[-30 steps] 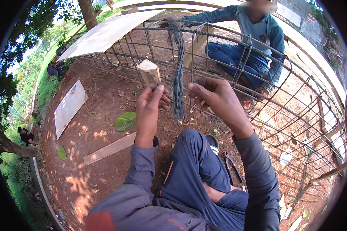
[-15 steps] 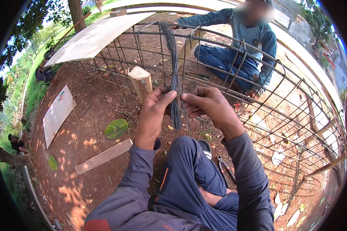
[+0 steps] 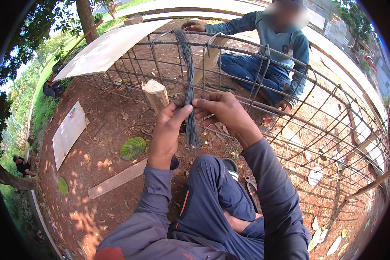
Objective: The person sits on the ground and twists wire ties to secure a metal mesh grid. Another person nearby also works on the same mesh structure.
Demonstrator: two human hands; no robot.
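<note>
A long bundle of thin dark binding wire (image 3: 189, 73) hangs upright in front of me, its strands fanning out at the lower end. My left hand (image 3: 169, 125) is closed round the bundle's middle, thumb laid across it. Fingers pinched, my right hand (image 3: 221, 110) touches the bundle's right side at the same height; whether it grips one strand or several is hidden. Behind the wire runs a cage of steel rebar (image 3: 173, 42), with the bundle's top overlapping its upper bar in view. Pliers with red on them (image 3: 251, 185) lie on the ground, partly covered by my right sleeve.
Beyond the cage sits a co-worker (image 3: 273, 60), one hand near the top bar. A wooden stake (image 3: 157, 96) stands left of the wire. A pale board (image 3: 112, 47) rests over the cage's left end. A plank (image 3: 119, 177) and a smaller board (image 3: 69, 134) lie on the soil.
Both my hands and the wire bundle have shifted slightly left. My right sleeve now covers more of the pliers. The co-worker's outstretched hand shows above the bar, apart from the bundle.
</note>
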